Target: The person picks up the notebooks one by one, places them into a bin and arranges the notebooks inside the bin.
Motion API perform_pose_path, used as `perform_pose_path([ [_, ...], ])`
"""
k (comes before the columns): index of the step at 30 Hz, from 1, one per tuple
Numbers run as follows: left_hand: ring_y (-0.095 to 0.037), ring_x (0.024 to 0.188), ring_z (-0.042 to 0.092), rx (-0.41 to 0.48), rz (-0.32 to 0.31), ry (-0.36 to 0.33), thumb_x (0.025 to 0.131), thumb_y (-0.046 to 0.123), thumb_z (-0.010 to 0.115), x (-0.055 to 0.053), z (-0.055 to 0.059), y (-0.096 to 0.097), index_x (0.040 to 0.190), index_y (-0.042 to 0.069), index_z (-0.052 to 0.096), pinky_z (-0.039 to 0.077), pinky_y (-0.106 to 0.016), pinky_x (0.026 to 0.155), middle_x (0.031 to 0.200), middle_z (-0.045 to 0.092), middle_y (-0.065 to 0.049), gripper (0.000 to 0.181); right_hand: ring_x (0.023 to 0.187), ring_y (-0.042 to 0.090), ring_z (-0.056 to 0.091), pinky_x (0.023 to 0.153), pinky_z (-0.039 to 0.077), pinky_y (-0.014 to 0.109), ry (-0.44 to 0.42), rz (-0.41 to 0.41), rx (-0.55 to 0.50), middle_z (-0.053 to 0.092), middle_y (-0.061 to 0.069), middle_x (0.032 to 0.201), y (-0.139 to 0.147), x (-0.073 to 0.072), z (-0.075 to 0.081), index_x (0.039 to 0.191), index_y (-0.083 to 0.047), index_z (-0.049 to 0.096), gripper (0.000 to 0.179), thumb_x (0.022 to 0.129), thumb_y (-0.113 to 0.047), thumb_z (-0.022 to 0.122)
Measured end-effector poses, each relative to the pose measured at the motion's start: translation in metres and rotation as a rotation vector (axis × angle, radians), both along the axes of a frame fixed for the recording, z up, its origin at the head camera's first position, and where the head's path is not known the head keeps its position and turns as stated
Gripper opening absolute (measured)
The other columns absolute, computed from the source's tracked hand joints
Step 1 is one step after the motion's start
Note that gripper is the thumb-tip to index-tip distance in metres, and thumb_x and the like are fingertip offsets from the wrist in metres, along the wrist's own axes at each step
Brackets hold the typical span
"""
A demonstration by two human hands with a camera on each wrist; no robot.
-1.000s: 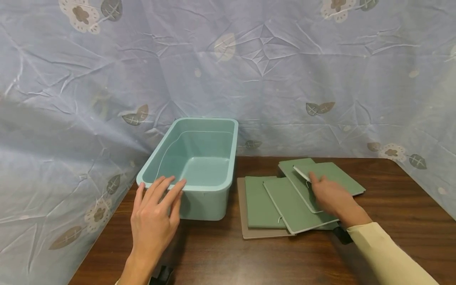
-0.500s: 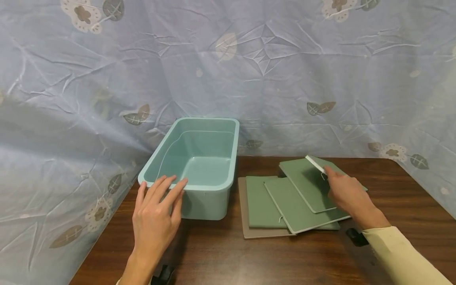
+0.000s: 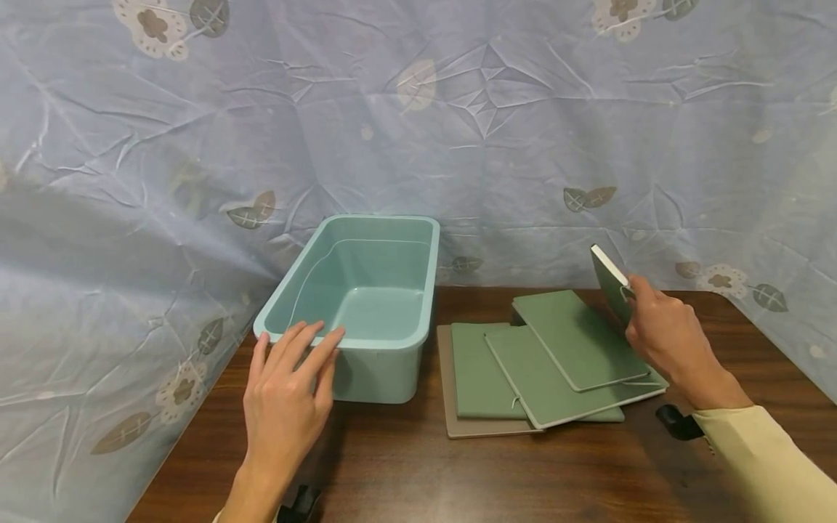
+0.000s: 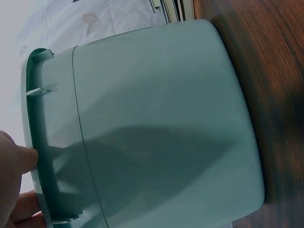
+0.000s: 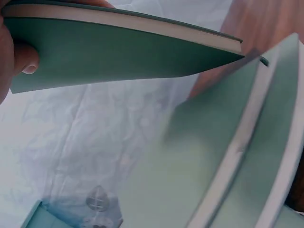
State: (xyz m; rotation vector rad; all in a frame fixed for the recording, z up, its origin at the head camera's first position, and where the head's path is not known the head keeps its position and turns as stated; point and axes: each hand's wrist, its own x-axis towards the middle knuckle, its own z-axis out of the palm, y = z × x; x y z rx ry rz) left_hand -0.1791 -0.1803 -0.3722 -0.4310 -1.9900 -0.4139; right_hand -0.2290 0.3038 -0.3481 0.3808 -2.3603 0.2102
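Observation:
My right hand (image 3: 673,341) grips a green notebook (image 3: 609,280) by its edge, raised and tilted steeply above the pile. In the right wrist view the thumb lies on the cover of this notebook (image 5: 104,54), its white page edge showing. Below it, several green notebooks (image 3: 569,338) lie overlapped on the table, with a brown notebook (image 3: 480,428) at the bottom left. My left hand (image 3: 288,392) holds the near rim of a pale teal plastic bin (image 3: 375,374), fingers over the rim and thumb outside. The left wrist view shows the bin's outer wall (image 4: 156,114) close up.
The bin stands on a dark brown wooden table (image 3: 418,472), left of the notebooks, and its inner floor is bare. A patterned grey-blue cloth (image 3: 484,160) hangs behind the table and along its sides.
My right hand has lifted one green notebook off the pile, moving right and tilting it upright. This uncovers more of the notebook beneath. My left hand stays on the bin's rim.

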Motion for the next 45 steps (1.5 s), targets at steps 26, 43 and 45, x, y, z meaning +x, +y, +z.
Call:
perform_pose_path([
  [26,-0.032,0.116,0.063,0.002,-0.004,0.008,0.089,0.013,0.068,0.000,-0.001,0.001,0.119,0.020,0.073,0.036,-0.066,0.107,0.118,0.071,-0.009,0.031,0.050,0.052,0.058,0.041,0.045,0.059,0.243,0.116,0.001,0.064,0.030,0.075,-0.016,-0.001,0.051,0.112,0.009,0.054,0.029,0.083,0.008,0.057],
  [43,-0.032,0.116,0.063,0.003,-0.007,0.011,0.089,0.013,0.069,0.000,-0.004,-0.002,0.118,0.019,0.074,0.036,-0.066,0.107,0.118,0.071,-0.009,0.030,0.055,0.051,0.059,0.049,0.044,0.064,0.247,0.113,-0.067,0.061,0.030,0.068,-0.032,0.009,0.071,0.120,0.004,0.055,0.032,0.088,0.003,0.059],
  [45,-0.032,0.116,0.063,0.005,-0.010,0.012,0.088,0.012,0.069,-0.001,-0.004,-0.003,0.117,0.019,0.074,0.036,-0.066,0.107,0.118,0.071,-0.009,0.030,0.055,0.050,0.060,0.049,0.045,0.063,0.258,0.123,-0.067,0.062,0.030,0.070,-0.033,0.010,0.072,0.120,0.005,0.055,0.032,0.088,0.003,0.059],
])
